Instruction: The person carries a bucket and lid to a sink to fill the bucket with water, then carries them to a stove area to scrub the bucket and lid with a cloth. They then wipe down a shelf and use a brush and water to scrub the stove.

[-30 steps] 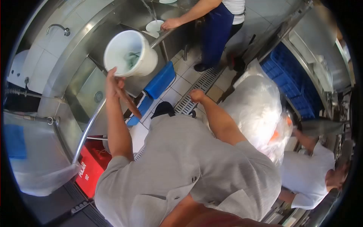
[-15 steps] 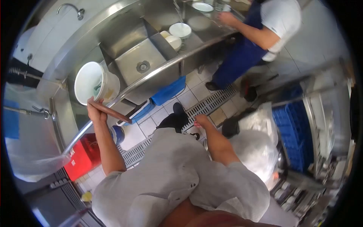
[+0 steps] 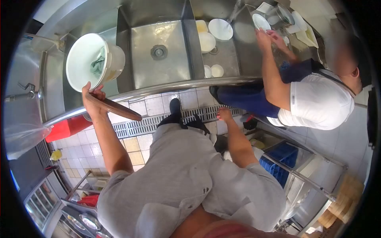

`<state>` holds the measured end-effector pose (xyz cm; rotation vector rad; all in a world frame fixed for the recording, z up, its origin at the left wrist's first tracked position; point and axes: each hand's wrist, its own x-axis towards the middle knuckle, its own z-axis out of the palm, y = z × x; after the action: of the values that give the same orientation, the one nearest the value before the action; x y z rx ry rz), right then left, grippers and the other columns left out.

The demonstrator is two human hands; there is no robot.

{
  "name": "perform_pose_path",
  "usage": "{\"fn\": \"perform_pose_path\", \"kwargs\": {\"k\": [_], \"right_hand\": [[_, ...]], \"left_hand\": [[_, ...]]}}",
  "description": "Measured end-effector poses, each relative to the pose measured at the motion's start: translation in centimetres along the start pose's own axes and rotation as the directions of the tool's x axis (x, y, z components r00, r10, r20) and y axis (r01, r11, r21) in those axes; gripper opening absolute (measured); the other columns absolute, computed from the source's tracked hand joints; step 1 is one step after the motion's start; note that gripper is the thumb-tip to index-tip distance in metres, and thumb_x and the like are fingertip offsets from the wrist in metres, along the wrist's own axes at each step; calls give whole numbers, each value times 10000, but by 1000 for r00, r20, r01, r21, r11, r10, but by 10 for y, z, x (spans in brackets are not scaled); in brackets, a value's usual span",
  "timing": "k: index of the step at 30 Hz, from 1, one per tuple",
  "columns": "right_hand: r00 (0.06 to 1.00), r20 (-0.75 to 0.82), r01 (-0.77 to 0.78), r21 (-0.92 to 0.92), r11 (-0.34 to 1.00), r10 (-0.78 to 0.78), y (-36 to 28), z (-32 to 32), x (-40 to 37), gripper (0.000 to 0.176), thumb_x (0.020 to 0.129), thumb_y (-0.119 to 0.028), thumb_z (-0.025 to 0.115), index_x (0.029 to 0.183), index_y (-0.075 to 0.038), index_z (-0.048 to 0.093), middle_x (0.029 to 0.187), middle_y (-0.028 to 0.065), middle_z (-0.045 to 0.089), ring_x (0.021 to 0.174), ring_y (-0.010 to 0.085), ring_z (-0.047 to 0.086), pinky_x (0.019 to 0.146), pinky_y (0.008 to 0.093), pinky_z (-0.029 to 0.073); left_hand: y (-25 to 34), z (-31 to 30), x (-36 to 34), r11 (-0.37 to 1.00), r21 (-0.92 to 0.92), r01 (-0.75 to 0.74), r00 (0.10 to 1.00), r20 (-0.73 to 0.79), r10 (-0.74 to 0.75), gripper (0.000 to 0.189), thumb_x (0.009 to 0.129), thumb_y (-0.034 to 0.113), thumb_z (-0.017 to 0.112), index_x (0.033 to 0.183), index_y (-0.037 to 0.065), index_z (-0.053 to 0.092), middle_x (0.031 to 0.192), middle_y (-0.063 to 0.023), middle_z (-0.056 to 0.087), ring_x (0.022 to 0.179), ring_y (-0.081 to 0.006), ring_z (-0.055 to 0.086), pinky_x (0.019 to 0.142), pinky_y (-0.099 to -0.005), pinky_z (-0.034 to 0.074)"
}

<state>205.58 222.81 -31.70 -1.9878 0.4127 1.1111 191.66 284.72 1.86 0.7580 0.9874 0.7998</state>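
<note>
My left hand (image 3: 93, 99) is closed around the end of a flat brown board (image 3: 117, 110), seen nearly edge-on. Its fingertips overlap the near rim of a white bucket (image 3: 115, 65) in this view. Inside the bucket lies a grey-green cloth (image 3: 97, 63). The bucket is at the left of a deep steel sink (image 3: 158, 71), behind its front rail. On my other side, my right hand (image 3: 224, 114) hangs low over the floor, fingers curled in, nothing seen in them.
White bowls (image 3: 220, 30) stand in the basin right of the sink. A co-worker (image 3: 317, 99) at the right handles a white dish (image 3: 261, 22). Behind lie a blue crate (image 3: 279, 162) and a metal rack (image 3: 305, 178). A red container (image 3: 67, 129) is under the counter; a drain grate (image 3: 147, 126) crosses the floor.
My view has turned and come closer to the sink, and the co-worker appears lower and more fully in frame. My left hand still holds the brown board; my right hand stays low.
</note>
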Motion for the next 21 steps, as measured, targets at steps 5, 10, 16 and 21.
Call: {"fn": "perform_pose_path", "kwargs": {"k": [5, 10, 16, 21], "right_hand": [[987, 43, -155, 1, 988, 155, 26, -13, 29, 234, 931, -244, 597, 1134, -132, 625, 927, 91, 704, 698, 258, 696, 595, 455, 565], [873, 470, 447, -672, 590, -126, 33, -32, 73, 188, 915, -231, 606, 1026, -94, 671, 869, 108, 704, 754, 244, 700, 650, 445, 587], [928, 342, 346, -650, 676, -146, 6, -64, 149, 209, 945, -207, 591, 1043, -57, 700, 847, 107, 697, 723, 212, 698, 549, 379, 581], [991, -72, 61, -496, 866, -111, -11, -100, 205, 226, 992, -221, 595, 1140, -60, 652, 961, 117, 688, 772, 224, 706, 544, 380, 585]], "left_hand": [[4, -21, 4, 999, 38, 18, 982, -189, -11, 540, 852, 400, 746, 863, -127, 627, 593, -40, 493, 475, -110, 404, 458, -236, 289], [14, -8, -52, 990, -6, -138, 951, -281, 131, 479, 901, 402, 695, 844, -65, 607, 605, -26, 498, 481, -105, 427, 441, -239, 329], [3, -40, -94, 979, -7, -202, 937, -293, 191, 416, 920, 399, 678, 854, -7, 614, 666, -101, 623, 449, -122, 456, 437, -235, 364], [-6, -99, -140, 991, 6, -135, 931, -342, 129, 395, 949, 425, 625, 784, 69, 579, 701, -133, 660, 436, -145, 459, 434, -260, 365]]}}
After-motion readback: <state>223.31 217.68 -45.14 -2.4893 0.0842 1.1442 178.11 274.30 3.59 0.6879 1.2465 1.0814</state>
